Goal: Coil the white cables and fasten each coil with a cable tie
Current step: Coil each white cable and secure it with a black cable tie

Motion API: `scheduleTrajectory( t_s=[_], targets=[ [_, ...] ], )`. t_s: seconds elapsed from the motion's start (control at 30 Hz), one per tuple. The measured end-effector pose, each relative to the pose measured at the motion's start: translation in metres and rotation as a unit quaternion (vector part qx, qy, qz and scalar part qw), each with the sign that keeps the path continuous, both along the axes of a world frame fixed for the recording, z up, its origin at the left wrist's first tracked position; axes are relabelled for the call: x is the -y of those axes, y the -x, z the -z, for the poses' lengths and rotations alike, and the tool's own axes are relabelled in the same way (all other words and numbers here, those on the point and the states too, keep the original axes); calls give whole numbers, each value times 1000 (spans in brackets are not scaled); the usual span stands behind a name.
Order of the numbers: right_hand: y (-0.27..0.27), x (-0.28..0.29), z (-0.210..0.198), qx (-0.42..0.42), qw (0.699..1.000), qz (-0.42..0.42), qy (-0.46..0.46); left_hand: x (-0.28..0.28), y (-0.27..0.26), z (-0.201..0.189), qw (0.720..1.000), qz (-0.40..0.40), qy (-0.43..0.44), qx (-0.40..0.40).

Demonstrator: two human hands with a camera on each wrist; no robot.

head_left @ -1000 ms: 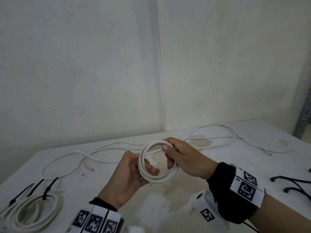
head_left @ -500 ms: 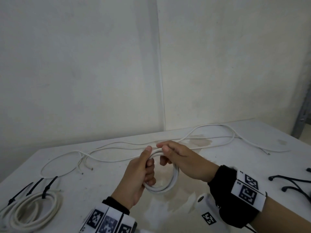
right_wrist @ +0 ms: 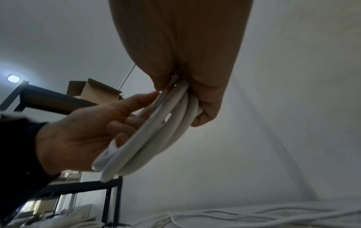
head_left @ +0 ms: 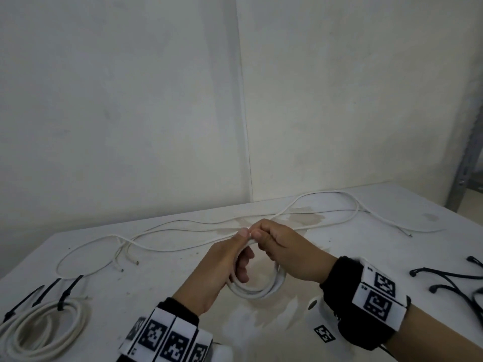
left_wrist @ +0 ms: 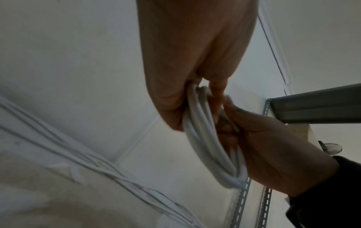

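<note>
Fingers of the left hand (head_left: pixel 222 265) curl through the white cable coil (head_left: pixel 257 290), thumb tip on its top strands; fingers of the right hand (head_left: pixel 285 253) curl round the same top section, the two thumbs nearly touching. Right wrist view: coil (right_wrist: pixel 156 138) of several turns, gripped by the right hand (right_wrist: pixel 183 50) at the top, the left hand's fingers (right_wrist: pixel 125 108) lying along its side. Left wrist view: same coil (left_wrist: pixel 207 138) clamped between both hands. Coil is held just above the white table (head_left: pixel 366 246), near the front centre. Loose white cables (head_left: pixel 183 226) trail across the table behind the hands. Finished coil (head_left: pixel 44 327) lies front left, black cable ties (head_left: pixel 65 291) on it. Spare black ties (head_left: pixel 449 280) lie at the right edge.
</note>
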State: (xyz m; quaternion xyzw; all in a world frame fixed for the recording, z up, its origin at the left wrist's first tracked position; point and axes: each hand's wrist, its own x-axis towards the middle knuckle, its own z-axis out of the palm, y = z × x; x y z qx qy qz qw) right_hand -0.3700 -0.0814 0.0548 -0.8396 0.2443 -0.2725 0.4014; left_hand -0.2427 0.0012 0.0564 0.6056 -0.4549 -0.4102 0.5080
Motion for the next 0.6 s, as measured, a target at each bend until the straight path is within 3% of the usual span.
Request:
scheduleTrajectory(
  t_s=[0.23,0.37,0.43,0.6],
  targets=[
    [3,0,-1,62,996,5,-68,4,13,5,995,-47,18,-88],
    [5,2,2,68,983,30,-170,6,13,5,992,-67,28,-108],
    [4,-2,0,97,971,22,-219,6,13,6,992,-64,33,-106],
    [6,-1,-3,124,966,24,-227,8,7,8,993,-27,12,-110]
  ],
)
